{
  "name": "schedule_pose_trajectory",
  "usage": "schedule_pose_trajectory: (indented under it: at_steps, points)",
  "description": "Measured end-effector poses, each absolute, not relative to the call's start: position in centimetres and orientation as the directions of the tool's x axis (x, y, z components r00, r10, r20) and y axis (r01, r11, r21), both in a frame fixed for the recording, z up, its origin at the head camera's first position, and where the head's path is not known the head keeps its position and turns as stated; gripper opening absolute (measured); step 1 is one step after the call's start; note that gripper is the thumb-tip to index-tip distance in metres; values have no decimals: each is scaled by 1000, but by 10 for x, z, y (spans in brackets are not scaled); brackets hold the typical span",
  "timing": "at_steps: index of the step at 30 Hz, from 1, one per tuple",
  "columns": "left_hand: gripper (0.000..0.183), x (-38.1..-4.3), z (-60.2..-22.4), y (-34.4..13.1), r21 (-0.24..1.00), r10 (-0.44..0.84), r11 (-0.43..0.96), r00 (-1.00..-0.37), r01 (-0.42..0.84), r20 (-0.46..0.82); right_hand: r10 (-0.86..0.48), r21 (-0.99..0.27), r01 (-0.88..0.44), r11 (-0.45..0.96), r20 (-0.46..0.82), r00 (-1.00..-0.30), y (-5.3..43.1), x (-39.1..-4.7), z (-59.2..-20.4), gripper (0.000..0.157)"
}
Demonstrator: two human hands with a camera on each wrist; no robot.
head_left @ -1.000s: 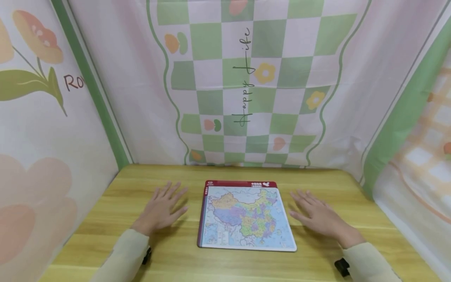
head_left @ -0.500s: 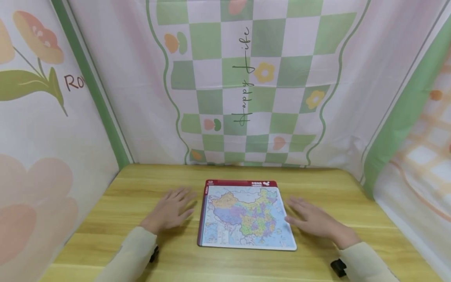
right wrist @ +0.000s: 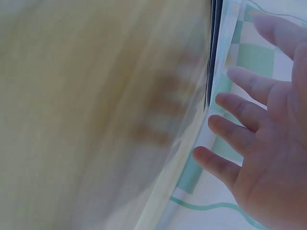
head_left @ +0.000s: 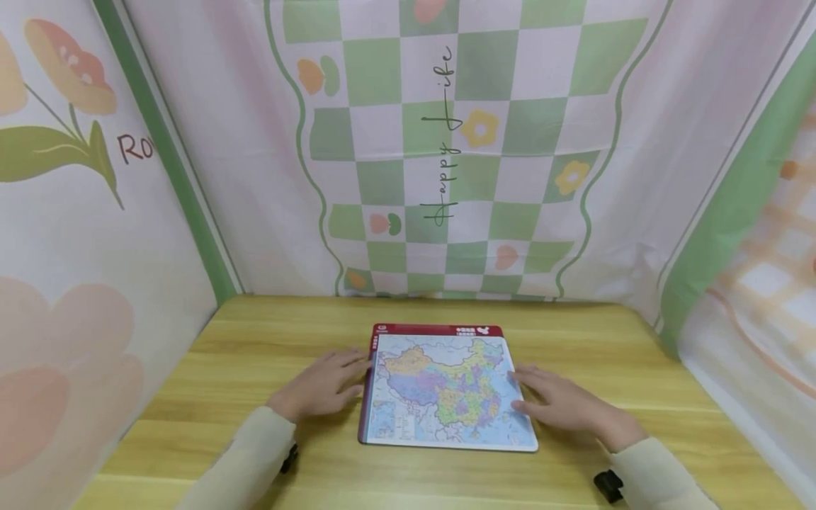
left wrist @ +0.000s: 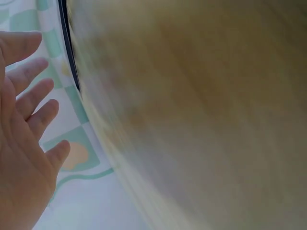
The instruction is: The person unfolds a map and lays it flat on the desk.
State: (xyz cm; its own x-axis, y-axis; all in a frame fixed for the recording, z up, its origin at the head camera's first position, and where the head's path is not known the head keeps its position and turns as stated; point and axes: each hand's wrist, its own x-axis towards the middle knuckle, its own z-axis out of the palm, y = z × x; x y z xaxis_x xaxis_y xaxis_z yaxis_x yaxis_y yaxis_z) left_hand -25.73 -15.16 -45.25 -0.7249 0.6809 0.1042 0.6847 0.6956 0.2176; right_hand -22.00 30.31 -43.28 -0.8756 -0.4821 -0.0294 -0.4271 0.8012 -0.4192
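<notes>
A flat board printed with a coloured map [head_left: 446, 389] lies in the middle of the table, a red strip along its far edge. On its left side is my left hand [head_left: 321, 386], fingers loosely extended, with the fingertips right at the board's edge. My right hand [head_left: 564, 402] is at the opposite side, its fingertips and thumb overlapping the right margin in the head view. Both wrist views show the board's thin dark edge near the spread fingers: the left hand [left wrist: 24, 129] beside one edge [left wrist: 70, 50], the right hand [right wrist: 268, 124] beside the other [right wrist: 214, 52].
The wooden table [head_left: 446, 482] has rounded far corners. Behind it hangs a green-and-white checked curtain [head_left: 427, 177], with printed cloth [head_left: 83, 248] on the left and more cloth [head_left: 752, 319] on the right. A black strap piece [head_left: 608, 486] sits at the right cuff.
Both hands have moved inward from either side, over the table, to the board's left and right edges. The board stays where it was.
</notes>
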Motion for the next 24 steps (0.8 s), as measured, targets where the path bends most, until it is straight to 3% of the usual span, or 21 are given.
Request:
schedule_pose_trajectory:
  at_steps: [8,24]
  points:
    - [47,-259,-451,-135,196,678,718,-735,668,23,-516,-418,-448,790,-59,-855,298,-221,-433,68]
    - [42,-254,-448,-123,227,702,698,-712,680,-25,-511,-426,-427,797,-100,-854,293,-222,-433,66]
